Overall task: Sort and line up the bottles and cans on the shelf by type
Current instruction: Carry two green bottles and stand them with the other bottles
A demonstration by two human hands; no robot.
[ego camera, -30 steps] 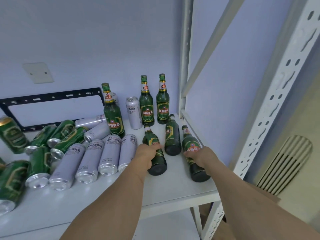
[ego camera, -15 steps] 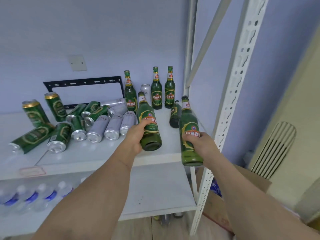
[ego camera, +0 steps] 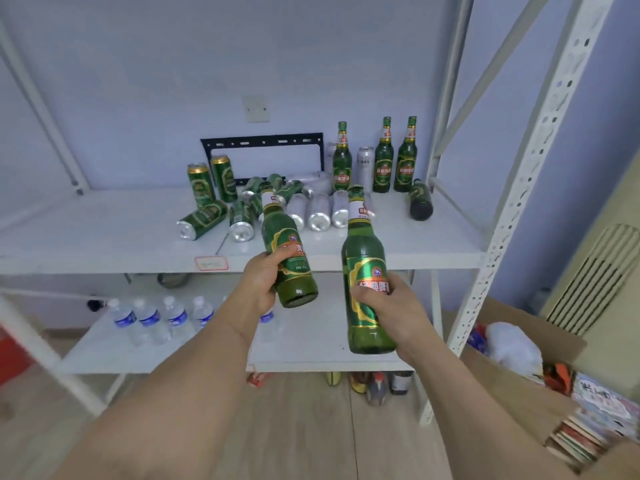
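My left hand (ego camera: 261, 282) grips a green glass bottle (ego camera: 282, 237), tilted, held in the air in front of the white shelf (ego camera: 104, 251). My right hand (ego camera: 389, 311) grips a second green bottle (ego camera: 363, 258), nearly upright, also off the shelf. On the shelf, three green bottles (ego camera: 383, 157) stand at the back right and one green bottle (ego camera: 420, 200) lies beside them. Silver cans (ego camera: 318, 211) lie in a row, with one silver can (ego camera: 365, 168) upright. Green cans (ego camera: 239, 216) lie in a heap, and two green cans (ego camera: 201, 183) stand at its left.
White perforated shelf posts (ego camera: 530, 168) rise at the right. Water bottles (ego camera: 152, 318) stand on the lower shelf (ego camera: 311, 344). A cardboard box (ego camera: 540, 368) with mixed items sits at the lower right. A black bracket (ego camera: 263, 147) hangs on the back wall.
Both hands lifted their bottles off the shelf and drew them back toward me. The view pulled back, so the lower shelf, the floor and the cardboard box show.
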